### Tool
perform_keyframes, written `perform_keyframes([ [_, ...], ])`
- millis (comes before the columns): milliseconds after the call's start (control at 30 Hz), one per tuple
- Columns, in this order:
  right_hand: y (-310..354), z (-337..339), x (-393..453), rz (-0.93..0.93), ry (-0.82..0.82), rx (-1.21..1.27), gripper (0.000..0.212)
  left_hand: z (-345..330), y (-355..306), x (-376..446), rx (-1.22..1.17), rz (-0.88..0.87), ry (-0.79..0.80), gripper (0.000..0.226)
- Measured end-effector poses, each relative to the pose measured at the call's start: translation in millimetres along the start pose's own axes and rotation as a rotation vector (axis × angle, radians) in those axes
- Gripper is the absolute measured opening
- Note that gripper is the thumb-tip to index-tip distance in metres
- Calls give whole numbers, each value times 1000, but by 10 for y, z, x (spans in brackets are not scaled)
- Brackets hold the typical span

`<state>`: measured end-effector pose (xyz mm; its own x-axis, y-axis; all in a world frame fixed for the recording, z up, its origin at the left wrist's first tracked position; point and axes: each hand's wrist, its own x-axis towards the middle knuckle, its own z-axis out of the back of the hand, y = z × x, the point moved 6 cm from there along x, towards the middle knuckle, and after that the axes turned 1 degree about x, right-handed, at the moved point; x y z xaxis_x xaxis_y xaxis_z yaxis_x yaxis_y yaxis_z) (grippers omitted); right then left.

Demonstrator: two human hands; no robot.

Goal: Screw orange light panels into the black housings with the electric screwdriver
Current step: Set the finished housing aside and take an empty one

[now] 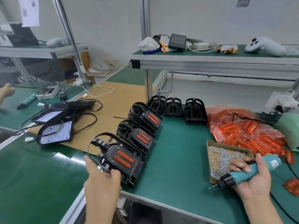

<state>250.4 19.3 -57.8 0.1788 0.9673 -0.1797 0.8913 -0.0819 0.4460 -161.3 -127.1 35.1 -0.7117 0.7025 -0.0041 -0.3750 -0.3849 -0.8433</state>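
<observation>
My left hand (pixel 103 180) grips a black housing (pixel 119 160) fitted with an orange light panel, at the near end of a row with two more fitted housings (pixel 137 136) (pixel 146 117). Three black housings without panels (pixel 176 108) stand behind them. My right hand (pixel 252 180) holds the teal electric screwdriver (pixel 246 171), its tip pointing left over the green table with a screw on the bit. A cardboard box of screws (pixel 226 157) lies just behind that hand. A heap of orange light panels in clear plastic (pixel 247 130) lies at the right.
Brown cardboard with wired black panels (pixel 55 125) lies at the left. A shelf (pixel 210 59) above the table carries a phone, a charger and a white controller. Another person's hand and a second screwdriver (pixel 27 101) are at the far left. The table's front edge is near.
</observation>
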Motion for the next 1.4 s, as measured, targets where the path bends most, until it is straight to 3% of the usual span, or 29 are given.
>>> perform_keyframes([
  [100, -5, -3, 9, -5, 6, -10, 35, 100, 56, 59, 30, 48, -24, 85],
  [367, 13, 8, -7, -17, 5, 0, 36, -182, 98, 24, 41, 25, 34, 88],
  [1400, 49, 33, -37, -28, 10, 25, 33, -407, 212, -11, 36, 32, -38, 93],
])
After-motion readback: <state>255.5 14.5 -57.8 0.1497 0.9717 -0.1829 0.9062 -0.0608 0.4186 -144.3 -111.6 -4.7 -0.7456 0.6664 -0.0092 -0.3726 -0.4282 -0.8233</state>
